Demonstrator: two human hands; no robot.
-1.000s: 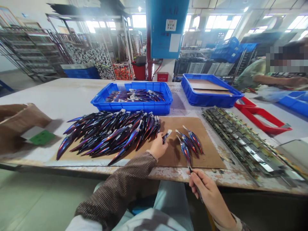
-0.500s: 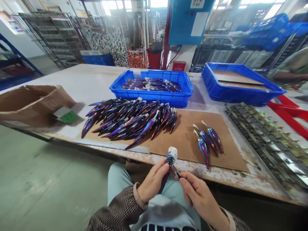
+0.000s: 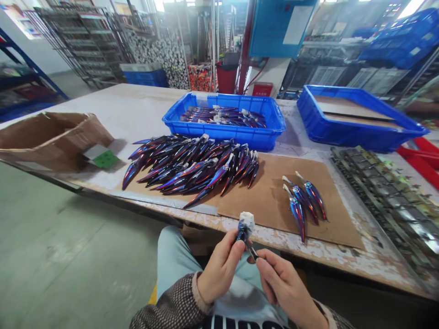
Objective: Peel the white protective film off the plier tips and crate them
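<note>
In the head view, a dark fishing lure (image 3: 243,232) is upright in my left hand (image 3: 221,262), which pinches it between thumb and fingers. Its top end is wrapped in white material, smeared with blue below. My right hand (image 3: 281,278) closes around a slim tool with a metal blade (image 3: 253,252), seemingly a small knife. The blade's tip meets the lure just under the wrapping; its exact contact is hidden. Three shiny blue-purple lures (image 3: 297,212) lie apart on cardboard (image 3: 260,196) to the right. A large pile of similar lures (image 3: 185,167) lies to the left.
Behind the pile stands a blue crate (image 3: 226,135) of lures. Another blue crate (image 3: 360,135) holds flat boards at the back right. Metal racks with clips (image 3: 387,196) line the table's right side. An open carton (image 3: 51,141) stands at the left, with a green-topped block (image 3: 105,159) beside it.
My view has shifted slightly, so the table's things appear a little further right. Both hands keep their grips, with the lure and blade still together; the lure has turned slightly.
</note>
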